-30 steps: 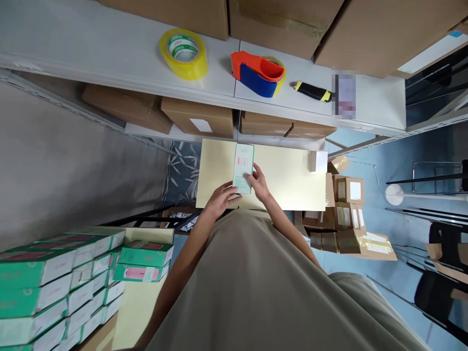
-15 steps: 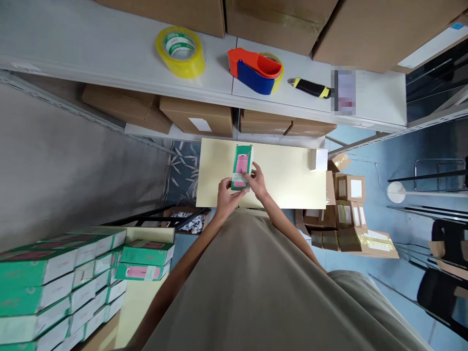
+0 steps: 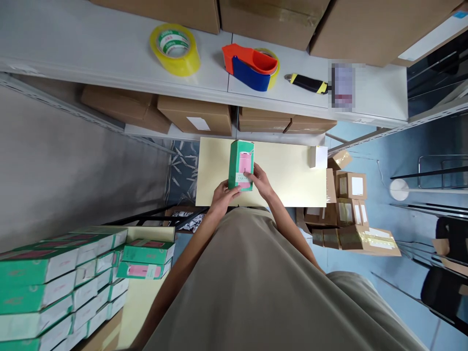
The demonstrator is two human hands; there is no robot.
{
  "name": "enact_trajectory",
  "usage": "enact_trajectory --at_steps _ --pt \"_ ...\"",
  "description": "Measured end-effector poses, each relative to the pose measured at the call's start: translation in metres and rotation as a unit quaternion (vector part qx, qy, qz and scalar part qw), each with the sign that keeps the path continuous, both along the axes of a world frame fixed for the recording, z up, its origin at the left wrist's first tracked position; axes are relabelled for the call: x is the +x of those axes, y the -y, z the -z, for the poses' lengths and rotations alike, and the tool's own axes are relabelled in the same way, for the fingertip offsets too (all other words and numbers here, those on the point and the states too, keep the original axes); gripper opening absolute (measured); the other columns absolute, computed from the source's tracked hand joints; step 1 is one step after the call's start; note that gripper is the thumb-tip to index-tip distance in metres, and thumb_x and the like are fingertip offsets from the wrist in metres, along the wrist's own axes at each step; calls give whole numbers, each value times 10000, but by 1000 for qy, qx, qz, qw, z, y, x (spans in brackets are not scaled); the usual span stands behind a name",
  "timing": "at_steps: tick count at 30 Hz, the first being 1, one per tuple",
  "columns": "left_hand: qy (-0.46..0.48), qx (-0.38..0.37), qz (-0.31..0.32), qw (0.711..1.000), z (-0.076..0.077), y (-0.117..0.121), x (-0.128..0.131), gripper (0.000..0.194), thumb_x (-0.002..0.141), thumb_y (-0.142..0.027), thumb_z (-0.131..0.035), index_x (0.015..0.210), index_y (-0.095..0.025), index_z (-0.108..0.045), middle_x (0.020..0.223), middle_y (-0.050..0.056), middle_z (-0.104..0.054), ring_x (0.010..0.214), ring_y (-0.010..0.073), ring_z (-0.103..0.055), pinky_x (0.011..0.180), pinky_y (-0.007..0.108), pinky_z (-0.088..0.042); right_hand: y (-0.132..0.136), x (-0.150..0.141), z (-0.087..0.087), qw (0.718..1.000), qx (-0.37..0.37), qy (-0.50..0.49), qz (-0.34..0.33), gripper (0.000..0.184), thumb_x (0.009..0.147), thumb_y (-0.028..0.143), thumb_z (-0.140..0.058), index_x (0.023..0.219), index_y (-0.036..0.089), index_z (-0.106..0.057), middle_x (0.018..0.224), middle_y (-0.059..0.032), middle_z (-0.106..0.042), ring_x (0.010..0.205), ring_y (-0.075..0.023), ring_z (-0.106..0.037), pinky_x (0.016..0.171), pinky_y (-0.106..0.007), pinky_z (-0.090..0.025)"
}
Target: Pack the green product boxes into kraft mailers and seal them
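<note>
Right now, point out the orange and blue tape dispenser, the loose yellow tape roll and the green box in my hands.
Tape dispenser [image 3: 251, 75]: head view, blue side.
Yellow tape roll [image 3: 180, 65]: head view, outer side.
Green box [image 3: 243, 163]: head view, front panel, on the pink picture.

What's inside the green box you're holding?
I can't tell: the green box looks closed, so its inside is hidden. Only a pink thing pictured on its front shows.

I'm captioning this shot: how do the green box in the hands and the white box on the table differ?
The green box bears a pink picture; the white box looks plain. The green box looks longer than the white box. The left hand and right hand hold the green box, while the white box sits on the table.
</note>
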State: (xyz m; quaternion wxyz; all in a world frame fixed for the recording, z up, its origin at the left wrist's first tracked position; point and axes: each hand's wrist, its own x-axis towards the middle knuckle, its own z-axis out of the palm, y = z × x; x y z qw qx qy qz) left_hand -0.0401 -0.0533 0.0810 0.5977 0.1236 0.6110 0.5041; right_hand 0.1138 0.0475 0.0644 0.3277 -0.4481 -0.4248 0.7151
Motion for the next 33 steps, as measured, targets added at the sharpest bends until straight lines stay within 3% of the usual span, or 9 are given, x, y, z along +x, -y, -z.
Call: enact_trajectory --at_steps 3,7,10,14,17,20,28,30,33 --pt "-179 15 -28 983 -6 -3 2 613 673 -305 -996 1199 -218 -693 1301 131 -719 1282 345 -714 1065 465 -634 -4 -3 -3 1000 -11 10 -1 786 798 692 -918 1407 271 -654 1439 -109 -766 1295 -315 -732 1126 -479 -638" --pt "-358 90 36 929 -25 -3 6 693 702 -111 -953 1331 -237 -691 1457 178 -607 1536 416 -527 1303 518 -479 -1 -6 -1 998 -59 1 14 687 790 724 -910 1226 271 -633 1361 -117 -785 1256 -303 -751 1110 -501 -662" --pt "-380 116 84 914 -38 -3 13 732 708 -47 -926 1379 -234 -700 1499 199 -598 1577 439 -477 1406 541 -332 3 -4 1 997 -70 -3 38 664 768 715 -916 1159 273 -613 1325 -108 -795 1254 -304 -753 1101 -499 -671" --pt "-367 109 91 919 -40 -5 15 715 711 -63 -932 1376 -251 -747 1484 182 -618 1569 431 -506 1400 511 -343 2 2 1 997 -65 -5 40 715 744 708 -940 1217 270 -631 1335 -109 -797 1257 -304 -754 1111 -493 -662" --pt "-282 75 41 956 -32 -9 5 654 716 -184 -968 1334 -260 -764 1394 142 -693 1454 394 -620 1280 499 -503 0 8 2 997 -67 -12 34 772 774 748 -909 1327 277 -648 1347 -108 -791 1260 -303 -757 1120 -493 -650" --pt "-85 15 -1 996 -20 -11 -7 628 740 -352 -969 1315 -236 -743 1191 100 -785 1218 333 -753 1084 476 -631 -3 11 3 997 -71 -21 28 861 781 715 -919 1477 299 -628 1396 -105 -777 1315 -313 -744 1134 -491 -641" --pt "96 -26 -48 994 2 -2 -14 613 739 -312 -964 1303 -274 -729 1190 48 -847 1133 238 -810 1033 400 -662 -12 11 2 998 -52 32 11 1278 750 642 -989 1809 336 -342 1511 -141 -706 1285 -333 -758 1117 -525 -651" --pt "133 -41 -57 989 8 2 -18 530 768 -292 -921 1262 -252 -735 1169 47 -851 1032 205 -813 954 341 -673 -21 13 -1 999 -13 37 8 1222 794 692 -954 1806 365 -353 1561 -138 -678 1277 -334 -746 1091 -533 -660" --pt "187 -90 -53 977 18 9 -28 373 846 -328 -836 1187 -212 -742 1085 69 -850 917 195 -800 815 286 -664 -42 15 -8 995 77 58 7 872 897 762 -844 1636 367 -606 1592 -110 -667 1329 -339 -694 1101 -532 -651"
